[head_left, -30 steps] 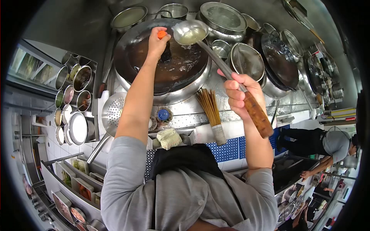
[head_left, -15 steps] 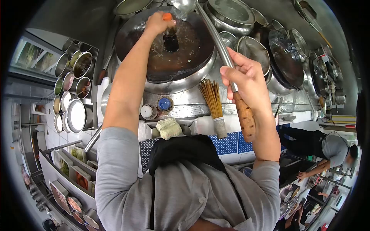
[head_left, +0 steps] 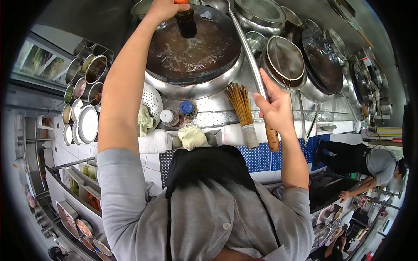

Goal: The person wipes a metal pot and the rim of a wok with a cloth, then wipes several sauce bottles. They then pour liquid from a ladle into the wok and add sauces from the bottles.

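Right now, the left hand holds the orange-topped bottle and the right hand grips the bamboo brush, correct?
Not the bamboo brush: the right hand grips the wooden-handled ladle, as the head view shows. The left hand holds the orange-topped bottle.

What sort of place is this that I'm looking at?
Most likely a restaurant kitchen: there is a large round black wok of brown liquid, a cluster of round silver metal containers to the left, and another person in a grey shirt nearby.
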Demonstrator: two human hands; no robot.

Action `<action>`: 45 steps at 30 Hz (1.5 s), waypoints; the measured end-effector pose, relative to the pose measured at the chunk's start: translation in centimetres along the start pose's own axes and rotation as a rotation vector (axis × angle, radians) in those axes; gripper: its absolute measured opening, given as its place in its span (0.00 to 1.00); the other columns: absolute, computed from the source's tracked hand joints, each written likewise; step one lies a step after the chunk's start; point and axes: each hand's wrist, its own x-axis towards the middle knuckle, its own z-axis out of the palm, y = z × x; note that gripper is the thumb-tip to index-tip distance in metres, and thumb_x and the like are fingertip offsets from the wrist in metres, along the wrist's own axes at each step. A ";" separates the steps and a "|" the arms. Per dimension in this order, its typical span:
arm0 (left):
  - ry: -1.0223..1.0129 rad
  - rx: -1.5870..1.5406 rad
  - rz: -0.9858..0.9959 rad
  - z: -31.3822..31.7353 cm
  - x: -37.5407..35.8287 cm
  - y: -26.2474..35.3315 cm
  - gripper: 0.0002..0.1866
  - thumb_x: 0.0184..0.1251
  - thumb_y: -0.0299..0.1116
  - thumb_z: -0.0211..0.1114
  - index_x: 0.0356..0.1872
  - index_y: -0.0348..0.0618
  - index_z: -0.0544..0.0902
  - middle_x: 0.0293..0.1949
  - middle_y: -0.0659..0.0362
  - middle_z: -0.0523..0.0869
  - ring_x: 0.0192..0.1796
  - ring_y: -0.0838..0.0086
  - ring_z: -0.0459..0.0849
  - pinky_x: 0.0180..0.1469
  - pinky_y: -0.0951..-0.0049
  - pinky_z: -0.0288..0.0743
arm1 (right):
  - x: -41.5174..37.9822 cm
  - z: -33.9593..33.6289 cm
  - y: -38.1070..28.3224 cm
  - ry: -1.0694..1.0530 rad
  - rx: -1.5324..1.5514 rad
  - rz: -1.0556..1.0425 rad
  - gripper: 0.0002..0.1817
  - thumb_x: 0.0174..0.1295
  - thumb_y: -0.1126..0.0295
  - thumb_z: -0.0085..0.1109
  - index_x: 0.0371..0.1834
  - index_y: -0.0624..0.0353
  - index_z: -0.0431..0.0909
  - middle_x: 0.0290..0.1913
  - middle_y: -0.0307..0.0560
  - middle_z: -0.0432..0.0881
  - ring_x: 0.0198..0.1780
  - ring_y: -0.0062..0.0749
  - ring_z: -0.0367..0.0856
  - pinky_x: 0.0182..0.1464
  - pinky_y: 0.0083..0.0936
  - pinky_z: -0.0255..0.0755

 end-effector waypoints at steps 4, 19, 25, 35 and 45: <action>0.036 -0.020 0.022 -1.2 -0.8 0.7 0.19 0.48 0.34 0.80 0.42 0.40 0.85 0.37 0.51 0.89 0.43 0.61 0.87 0.48 0.62 0.78 | -1.5 0.3 1.3 -0.006 -0.050 0.083 0.34 0.62 0.80 0.60 0.74 0.71 0.64 0.54 0.49 0.84 0.45 0.17 0.78 0.48 0.16 0.72; 0.139 0.021 0.068 -3.8 -5.4 2.7 0.22 0.51 0.43 0.79 0.40 0.40 0.83 0.37 0.49 0.89 0.43 0.61 0.88 0.48 0.62 0.79 | -7.0 1.1 5.9 0.098 -0.363 0.021 0.35 0.62 0.76 0.63 0.75 0.61 0.66 0.20 0.47 0.78 0.21 0.16 0.67 0.26 0.19 0.66; 0.101 -0.061 0.092 -3.8 -6.1 2.0 0.20 0.52 0.43 0.78 0.39 0.40 0.82 0.36 0.49 0.88 0.42 0.58 0.88 0.48 0.60 0.78 | -10.7 0.6 7.7 0.151 -0.514 -0.008 0.35 0.61 0.76 0.63 0.75 0.63 0.66 0.21 0.46 0.77 0.19 0.17 0.67 0.23 0.21 0.65; 0.125 -0.119 0.175 -3.3 -6.3 0.4 0.17 0.55 0.37 0.76 0.40 0.39 0.81 0.38 0.48 0.87 0.45 0.56 0.87 0.50 0.60 0.78 | -18.8 1.4 12.6 0.244 -0.557 0.095 0.34 0.62 0.74 0.63 0.74 0.66 0.66 0.17 0.48 0.72 0.16 0.23 0.66 0.22 0.27 0.64; 0.131 -0.096 0.145 -3.4 -6.6 1.5 0.18 0.56 0.38 0.76 0.41 0.39 0.81 0.39 0.48 0.87 0.45 0.57 0.87 0.50 0.61 0.77 | -22.0 1.8 17.4 0.214 -0.626 0.227 0.36 0.61 0.73 0.65 0.75 0.60 0.66 0.16 0.48 0.69 0.16 0.28 0.66 0.23 0.30 0.64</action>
